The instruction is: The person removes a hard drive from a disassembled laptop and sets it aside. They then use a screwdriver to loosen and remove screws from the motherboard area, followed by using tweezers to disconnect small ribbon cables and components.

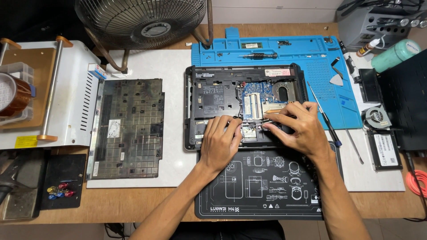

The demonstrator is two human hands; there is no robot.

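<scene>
Both hands, left hand point(219, 142) and right hand point(297, 126), rest with curled fingers on the opened laptop point(222, 95) mid-tabletop, the right pinching tweezers point(266, 121), a screwdriver point(324, 116) just beside its edge.

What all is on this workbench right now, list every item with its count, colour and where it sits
opened laptop base: one, black, centre, blue circuit board exposed
removed bottom cover: one, dark grey, left of the laptop on a white board
blue work mat: one, behind and right of the laptop
black repair mat: one, white line drawings, front centre
fan: one, dark metal grille, top left
screwdrivers: two, right of the laptop
small cooling fan: one, grey, far right
drive: one, black with white label, far right
tape roll: one, amber, far left
teal bottle: one, top right
left hand: on the laptop's front edge, fingers bent
right hand: fingertips at a thin metal tool over the board
</scene>
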